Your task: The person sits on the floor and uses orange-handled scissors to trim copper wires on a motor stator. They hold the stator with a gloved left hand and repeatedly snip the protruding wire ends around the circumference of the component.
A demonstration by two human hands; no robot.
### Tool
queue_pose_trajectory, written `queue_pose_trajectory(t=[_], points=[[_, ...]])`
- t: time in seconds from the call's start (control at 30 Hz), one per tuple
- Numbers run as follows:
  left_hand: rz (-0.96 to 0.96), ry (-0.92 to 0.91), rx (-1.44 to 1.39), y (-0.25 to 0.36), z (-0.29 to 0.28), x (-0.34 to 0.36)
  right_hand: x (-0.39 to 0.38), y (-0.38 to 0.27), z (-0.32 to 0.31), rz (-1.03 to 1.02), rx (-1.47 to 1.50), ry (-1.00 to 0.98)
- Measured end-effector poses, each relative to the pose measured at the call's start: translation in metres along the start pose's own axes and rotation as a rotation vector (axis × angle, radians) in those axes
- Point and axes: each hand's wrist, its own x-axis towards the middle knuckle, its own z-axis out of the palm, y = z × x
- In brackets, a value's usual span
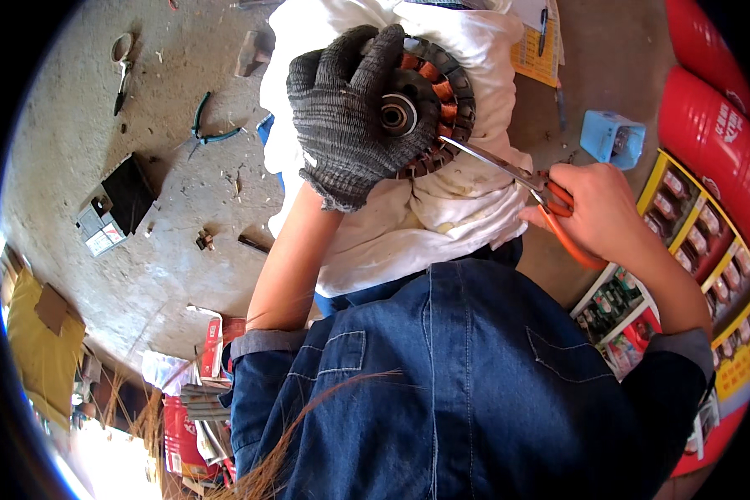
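Grey-gloved left hand (342,117) on a copper-wound ring (447,90), scissors (535,181) in our bare right hand (596,204)

We kept the left hand closed over the ring's left side, its fingers bent toward the far edge and its wrist toward our body. Right beside those fingers, a pale metal bearing (399,114) sat in the dark hub, with copper coils showing along the right arc. Our right hand pinched the orange handles of the scissors, which stood apart, while the slim blades lay nearly together. Their tips reached the ring's lower right edge; we could not tell whether they touched it.

Under the ring we had a rumpled white cloth (475,208), spread over our lap and stained near its middle. Denim clothing (450,367) covered us below it. On the floor (183,258) to our left were teal-handled pliers (217,136), a hammer (252,53) and an open black box (130,192). To our right stood a light-blue container (600,137), with red drums (712,125) farther out.
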Motion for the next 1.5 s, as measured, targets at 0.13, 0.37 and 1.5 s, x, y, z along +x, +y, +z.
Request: queue_pose_trajectory(t=[0.13, 0.37, 1.5], points=[[0.022, 0.001, 0.059, 0.003, -0.005, 0.002, 0.010, 0.018, 0.017, -0.077, -0.012, 0.036], [0.114, 0.027, 0.106, 0.000, 0.000, 0.005, 0.025, 0.047, 0.052, -0.255, 0.102, 0.166], [0.273, 0.095, 0.212, 0.011, 0.007, -0.004, 0.011, 0.046, 0.091, -0.198, 0.214, 0.390]])
